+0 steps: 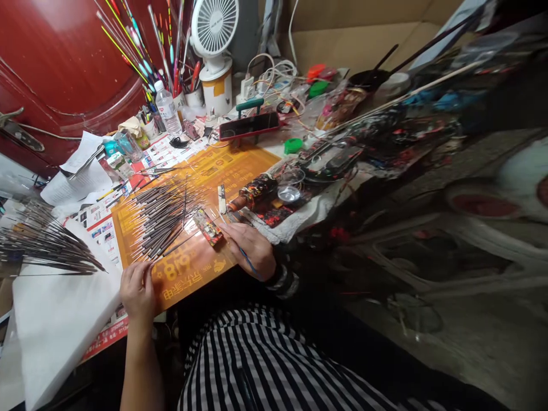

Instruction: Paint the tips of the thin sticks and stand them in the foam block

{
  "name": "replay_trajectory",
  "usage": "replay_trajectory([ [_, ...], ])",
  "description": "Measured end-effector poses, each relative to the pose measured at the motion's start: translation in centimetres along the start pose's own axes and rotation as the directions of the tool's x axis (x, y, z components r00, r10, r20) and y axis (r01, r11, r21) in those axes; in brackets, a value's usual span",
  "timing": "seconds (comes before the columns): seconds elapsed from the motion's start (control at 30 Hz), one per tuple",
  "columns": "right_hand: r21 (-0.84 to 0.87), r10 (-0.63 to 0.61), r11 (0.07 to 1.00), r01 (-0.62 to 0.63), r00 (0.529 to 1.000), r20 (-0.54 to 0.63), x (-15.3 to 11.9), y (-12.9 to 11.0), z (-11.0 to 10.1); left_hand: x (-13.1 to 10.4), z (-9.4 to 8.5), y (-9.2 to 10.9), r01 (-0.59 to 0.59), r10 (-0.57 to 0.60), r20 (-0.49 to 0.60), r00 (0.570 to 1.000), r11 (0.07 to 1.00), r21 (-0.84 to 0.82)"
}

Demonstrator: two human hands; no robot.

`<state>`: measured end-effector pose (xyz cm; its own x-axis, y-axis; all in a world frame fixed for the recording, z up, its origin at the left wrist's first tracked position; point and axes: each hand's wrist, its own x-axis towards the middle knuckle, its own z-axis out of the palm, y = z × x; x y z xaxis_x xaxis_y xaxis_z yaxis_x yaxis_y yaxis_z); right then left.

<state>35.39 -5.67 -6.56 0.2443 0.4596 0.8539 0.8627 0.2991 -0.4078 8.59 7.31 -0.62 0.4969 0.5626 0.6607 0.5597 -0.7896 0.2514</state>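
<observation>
My left hand is at the near edge of the orange sheet, fingers pinched on the end of a slim dark rod that looks like a fishing float. My right hand grips a thin paintbrush with a blue handle, much like a pen. Just beyond those fingers lies a paint-crusted block. To its left, many similar dark floats are spread in a row on the sheet. A small whitish stick and a paint-covered bottle are near my right hand.
Another bundle of floats rests on white foam at left. Behind stand a phone on a stand, a water bottle, a fan and pots of colourful floats. Paint-stained clutter, a small metal cup and a green lid crowd the right.
</observation>
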Motion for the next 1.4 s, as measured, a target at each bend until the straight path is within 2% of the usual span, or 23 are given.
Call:
replay_trajectory([
  [0.3, -0.046, 0.067, 0.997, -0.062, 0.99, 0.122, 0.0, 0.5, 0.8, 0.1, 1.0, -0.9, 0.002, -0.002, 0.039, 0.999, 1.0, -0.006],
  [0.67, -0.037, 0.077, 0.997, -0.074, 0.992, 0.099, 0.3, 0.3, 0.7, 0.1, 1.3, -1.1, -0.059, 0.06, 0.038, 0.997, 0.998, -0.021],
  [0.9, -0.043, -0.099, 0.994, 0.098, 0.995, -0.027, -0.8, 1.5, -1.3, -0.2, 2.0, -1.3, -0.055, 0.057, 0.091, 0.994, 0.998, -0.027],
  [0.97, -0.069, -0.116, 0.991, 0.112, 0.992, -0.05, -1.4, 2.0, -1.7, -0.2, 2.1, -1.3, -0.078, 0.081, 0.095, 0.992, 0.997, -0.029],
  [1.13, -0.089, -0.138, 0.987, 0.136, 0.99, -0.023, -2.1, 2.8, -1.7, -0.2, 2.3, -1.0, -0.132, 0.134, 0.061, 0.989, 0.991, -0.037],
  [1.4, -0.094, -0.105, 0.99, 0.103, 0.994, -0.017, -2.3, 2.7, -1.2, -0.2, 2.2, -0.8, -0.131, 0.133, 0.041, 0.99, 0.99, -0.048],
])
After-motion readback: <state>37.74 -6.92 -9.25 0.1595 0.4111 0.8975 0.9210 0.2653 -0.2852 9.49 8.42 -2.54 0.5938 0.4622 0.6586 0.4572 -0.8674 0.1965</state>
